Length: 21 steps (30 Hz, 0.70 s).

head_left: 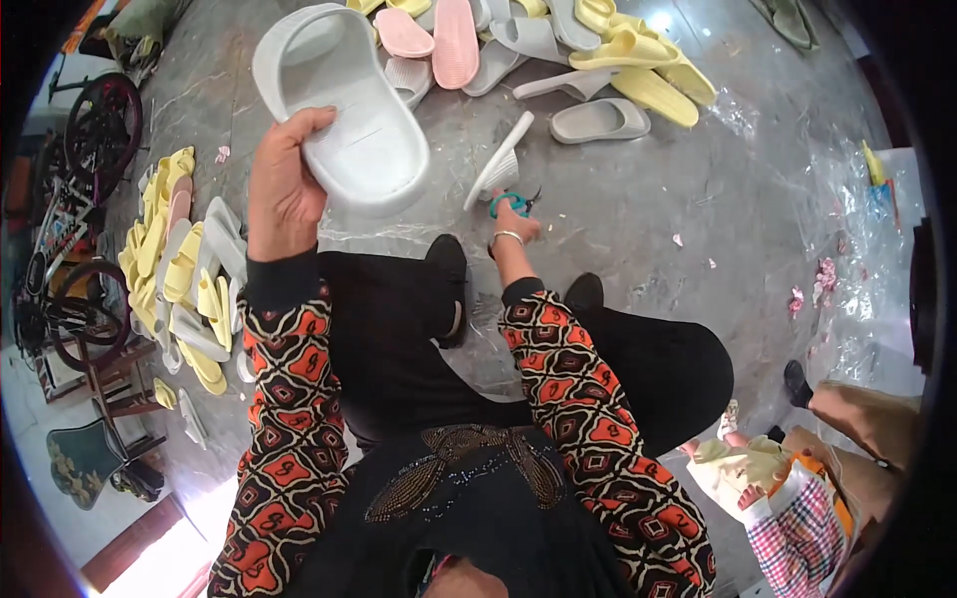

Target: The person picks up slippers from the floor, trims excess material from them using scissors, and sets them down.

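Note:
My left hand (286, 184) grips a light grey slide slipper (371, 149) by its edge, the thumb pressed on the insole. It is raised toward me, with its wide strap at the upper left. My right hand (518, 231) is lower, closed around the teal handles of small scissors (510, 202); the dark blades point away to the right. Just beyond them, another grey slipper (498, 171) rests tilted on its side on the floor. A further grey slipper (600, 121) lies flat to its right.
Yellow, pink and grey slippers spread across the far floor; a yellow one (654, 95) lies among them. Another heap of slippers (182, 274) is at left, beside a bicycle (100, 130). Clear plastic sheeting (862, 269) covers the right side. A person in a checked sleeve (797, 528) sits at lower right.

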{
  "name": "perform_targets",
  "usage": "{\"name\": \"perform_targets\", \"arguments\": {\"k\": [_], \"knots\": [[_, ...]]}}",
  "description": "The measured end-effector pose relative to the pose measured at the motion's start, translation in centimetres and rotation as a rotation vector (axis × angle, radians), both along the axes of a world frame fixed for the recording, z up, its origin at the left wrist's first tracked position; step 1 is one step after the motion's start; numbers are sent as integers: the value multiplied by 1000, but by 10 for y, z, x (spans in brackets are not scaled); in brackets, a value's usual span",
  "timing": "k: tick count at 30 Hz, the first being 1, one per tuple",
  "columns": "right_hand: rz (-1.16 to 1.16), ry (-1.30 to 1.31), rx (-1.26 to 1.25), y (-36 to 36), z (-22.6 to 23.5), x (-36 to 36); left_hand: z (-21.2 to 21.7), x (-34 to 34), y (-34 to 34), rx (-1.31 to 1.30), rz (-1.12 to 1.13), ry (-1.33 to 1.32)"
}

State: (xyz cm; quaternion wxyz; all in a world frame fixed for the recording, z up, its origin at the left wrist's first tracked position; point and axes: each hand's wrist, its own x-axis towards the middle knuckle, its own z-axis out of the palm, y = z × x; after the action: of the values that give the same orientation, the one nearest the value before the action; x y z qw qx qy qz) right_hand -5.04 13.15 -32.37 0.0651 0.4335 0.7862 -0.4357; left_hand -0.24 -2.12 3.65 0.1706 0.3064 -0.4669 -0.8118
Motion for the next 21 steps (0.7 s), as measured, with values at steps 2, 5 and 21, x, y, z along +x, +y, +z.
{"name": "perform_targets", "arguments": {"k": [2, 5, 21], "knots": [[-275, -182, -381, -19, 4, -8, 3, -1, 2, -36, 21, -3], [-316, -207, -422, -37, 21, -15, 9, 5, -1, -53, 142, -61], [1220, 410, -36, -78, -17, -79, 7, 21, -7, 244, 182, -94]]}}
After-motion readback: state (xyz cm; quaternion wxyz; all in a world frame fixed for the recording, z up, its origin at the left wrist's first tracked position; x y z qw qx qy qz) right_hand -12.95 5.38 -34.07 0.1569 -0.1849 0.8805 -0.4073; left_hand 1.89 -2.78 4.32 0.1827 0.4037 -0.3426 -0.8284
